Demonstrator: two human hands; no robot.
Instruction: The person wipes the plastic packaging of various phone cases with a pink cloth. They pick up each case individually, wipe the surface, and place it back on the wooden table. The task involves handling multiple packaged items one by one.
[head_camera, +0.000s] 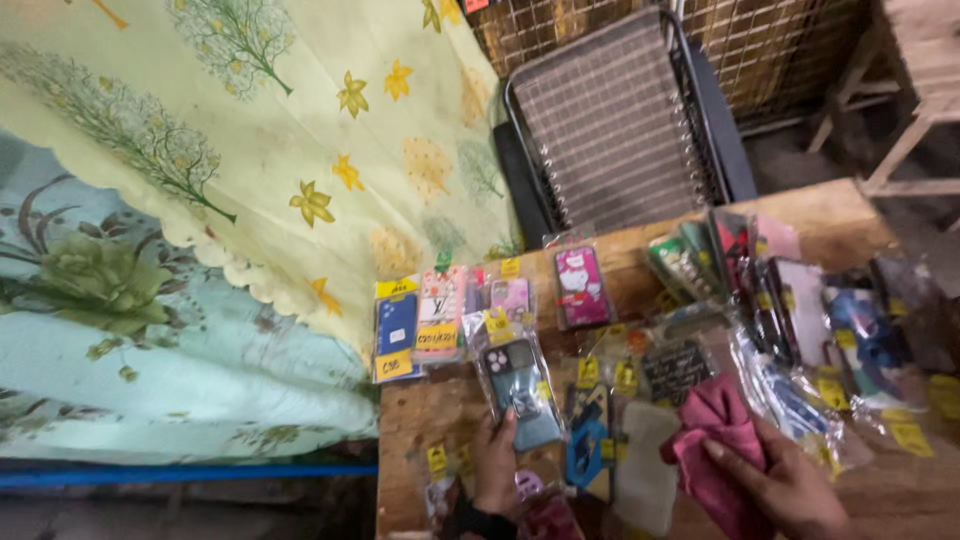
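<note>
Bagged teal phone case, yellow tag | left hand touching | right hand clutching pink cloth

Packaged phone cases on wooden table; folding chair behind; draped cloth left of table

floral cloth, folding chair, wooden table

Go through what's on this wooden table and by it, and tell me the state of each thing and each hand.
Left hand: fingers resting on the blue-grey phone case in a clear packet, which lies flat.
Right hand: closed on a crumpled dark pink cloth.
Pink phone case in a clear packet: lying flat, untouched.
Packaged cases at right: overlapping in a leaning stack.
Metal-framed folding chair: tilted back beside the wooden table.
</note>
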